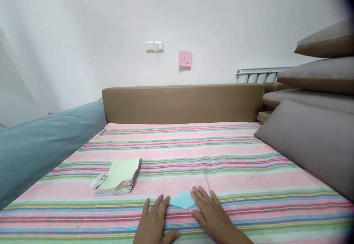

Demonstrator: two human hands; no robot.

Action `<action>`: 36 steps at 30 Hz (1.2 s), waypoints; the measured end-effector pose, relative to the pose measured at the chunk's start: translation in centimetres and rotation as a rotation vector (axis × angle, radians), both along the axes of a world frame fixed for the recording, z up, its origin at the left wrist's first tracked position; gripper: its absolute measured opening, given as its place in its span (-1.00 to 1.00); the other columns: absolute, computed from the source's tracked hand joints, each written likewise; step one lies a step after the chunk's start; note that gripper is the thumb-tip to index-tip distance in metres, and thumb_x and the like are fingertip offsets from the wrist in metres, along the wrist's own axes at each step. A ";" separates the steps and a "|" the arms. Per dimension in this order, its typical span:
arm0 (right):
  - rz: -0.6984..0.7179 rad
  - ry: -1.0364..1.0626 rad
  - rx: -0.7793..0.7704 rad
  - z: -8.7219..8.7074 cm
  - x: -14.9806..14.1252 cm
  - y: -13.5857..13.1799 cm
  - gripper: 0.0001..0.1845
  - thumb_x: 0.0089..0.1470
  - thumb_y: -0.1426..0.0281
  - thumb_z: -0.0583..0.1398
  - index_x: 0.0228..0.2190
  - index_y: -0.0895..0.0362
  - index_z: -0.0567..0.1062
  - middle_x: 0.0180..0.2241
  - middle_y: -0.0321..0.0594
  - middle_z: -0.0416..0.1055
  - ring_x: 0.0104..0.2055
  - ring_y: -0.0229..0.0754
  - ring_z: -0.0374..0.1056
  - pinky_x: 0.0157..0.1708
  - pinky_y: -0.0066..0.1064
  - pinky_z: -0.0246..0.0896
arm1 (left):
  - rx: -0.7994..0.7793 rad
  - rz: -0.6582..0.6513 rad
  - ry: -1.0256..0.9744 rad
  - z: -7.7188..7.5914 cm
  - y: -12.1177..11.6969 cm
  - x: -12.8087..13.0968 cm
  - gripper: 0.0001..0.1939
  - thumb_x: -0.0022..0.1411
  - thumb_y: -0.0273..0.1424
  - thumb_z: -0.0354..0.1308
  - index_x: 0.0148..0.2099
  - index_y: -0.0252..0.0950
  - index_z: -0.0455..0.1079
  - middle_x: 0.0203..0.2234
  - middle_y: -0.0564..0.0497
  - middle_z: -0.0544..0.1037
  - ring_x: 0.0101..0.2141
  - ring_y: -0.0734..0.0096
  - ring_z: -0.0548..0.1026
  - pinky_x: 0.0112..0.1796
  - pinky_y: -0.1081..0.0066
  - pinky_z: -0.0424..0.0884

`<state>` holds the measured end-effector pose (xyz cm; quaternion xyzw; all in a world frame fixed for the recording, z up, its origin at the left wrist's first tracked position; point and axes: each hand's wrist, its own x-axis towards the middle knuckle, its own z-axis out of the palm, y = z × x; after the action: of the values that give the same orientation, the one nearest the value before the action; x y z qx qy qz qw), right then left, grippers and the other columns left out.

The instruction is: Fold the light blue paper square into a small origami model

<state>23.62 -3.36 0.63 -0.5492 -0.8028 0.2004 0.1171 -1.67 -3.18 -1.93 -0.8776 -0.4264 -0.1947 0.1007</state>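
Observation:
A small piece of light blue paper, folded into a pointed, diamond-like shape, lies flat on the striped cloth between my two hands. My left hand rests palm down at its left tip, fingers spread, with the fingertips at the paper's edge. On the other side, my right hand lies palm down with its fingers stretched out. Its fingertips touch the right end of the paper, and the thumb points toward the near edge. Neither hand grips anything.
A stack of coloured paper sheets, pale green on top, lies to the left, with a small white device against it. Grey cushions are piled on the right. A brown backrest and a teal-covered armrest border the striped cloth.

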 end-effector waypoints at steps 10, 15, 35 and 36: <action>-0.003 0.001 0.005 0.2 -0.1 -0.1 -0.34 0.17 -0.01 -0.18 0.20 0.00 -0.01 0.26 -0.28 -0.16 0.30 -0.06 -0.26 0.23 0.01 -0.43 | -0.020 0.000 0.000 0.1 0.0 0.1 -0.09 0.01 -0.09 0.23 0.27 -0.22 -0.17 0.07 -0.11 0.35 0.06 0.04 0.31 0.04 0.03 0.18; 0.004 0.004 0.014 0.1 0.0 0.0 -0.35 0.17 -0.01 -0.18 0.20 0.00 -0.02 0.26 -0.29 -0.15 0.30 -0.06 -0.26 0.23 0.01 -0.42 | -0.005 -0.003 -0.013 0.1 0.0 0.1 -0.09 0.00 -0.08 0.23 0.27 -0.20 -0.15 0.06 -0.09 0.37 0.06 0.05 0.32 0.05 0.06 0.19; 0.004 0.128 0.340 -0.2 -0.9 0.3 -0.82 0.12 0.25 0.06 -0.31 -0.03 0.45 -0.26 -0.28 0.39 -0.15 -0.14 0.25 -0.11 -0.22 0.05 | -0.119 0.041 0.010 3.7 0.3 3.3 -0.81 0.17 -0.19 0.13 -0.23 -0.14 0.44 0.10 -0.06 0.32 0.04 0.01 0.31 0.01 -0.14 0.14; 0.003 0.131 0.336 -0.2 -0.9 0.3 -0.82 0.13 0.25 0.06 -0.31 -0.03 0.44 -0.28 -0.28 0.39 -0.16 -0.15 0.25 -0.11 -0.23 0.04 | -0.125 0.057 -0.003 3.8 0.3 3.7 -0.85 0.15 -0.23 0.14 -0.28 -0.17 0.44 0.10 -0.06 0.32 0.04 0.01 0.32 0.01 -0.16 0.13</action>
<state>22.70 -3.10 0.44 -0.5063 -0.8165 0.0991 0.2592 2.00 -2.85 1.89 -0.8694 -0.4625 -0.1661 0.0508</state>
